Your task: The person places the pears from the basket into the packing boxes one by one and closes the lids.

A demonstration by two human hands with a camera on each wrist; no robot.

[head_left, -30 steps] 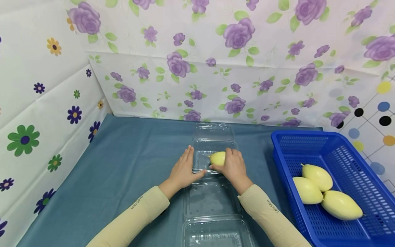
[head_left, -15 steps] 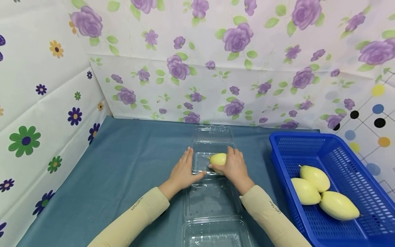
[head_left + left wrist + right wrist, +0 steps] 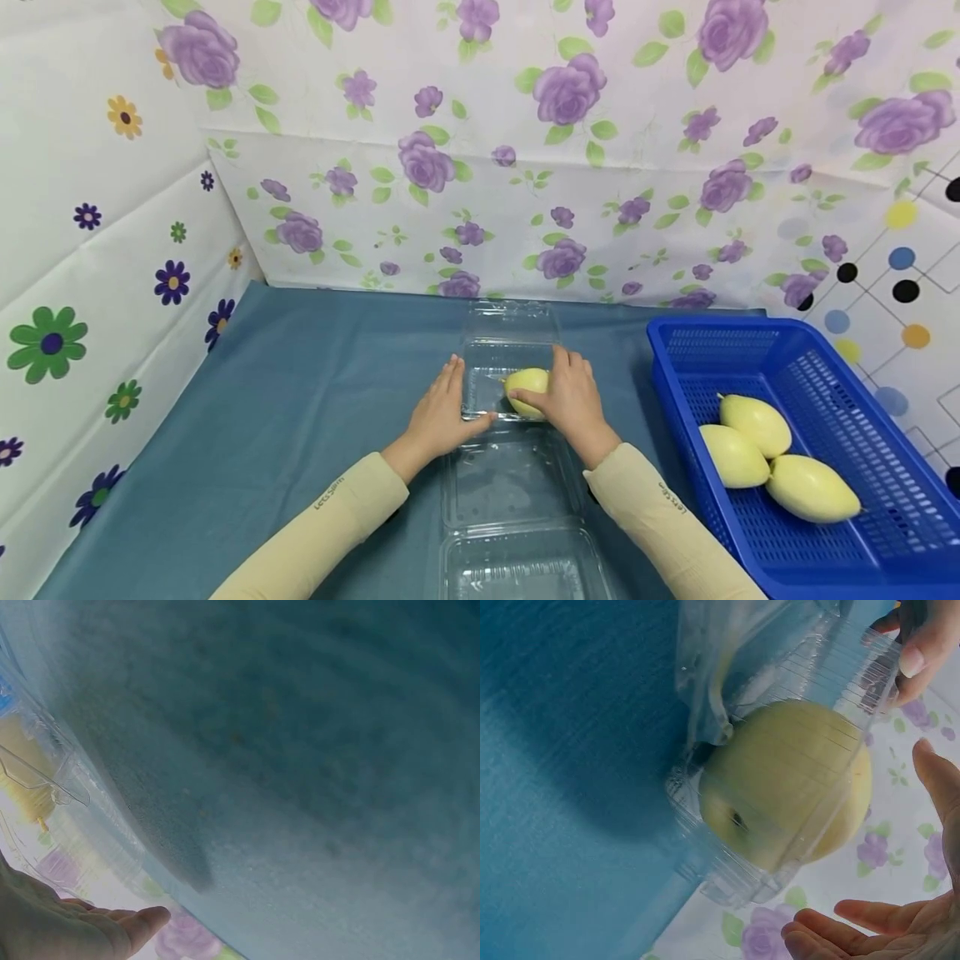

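Clear container (image 3: 480, 392): thin, glossy, ribbed plastic, between both sets of fingers.
Left hand (image 3: 437, 417): fingers straight, thumb spread, at the container's near left corner.
Right hand (image 3: 573, 404): thumb and fingers wide apart.
Yellow fruit (image 3: 525, 381): smooth oval inside the container, beside the right fingers.
Basket (image 3: 832, 387): blue perforated plastic, right of the fingers.
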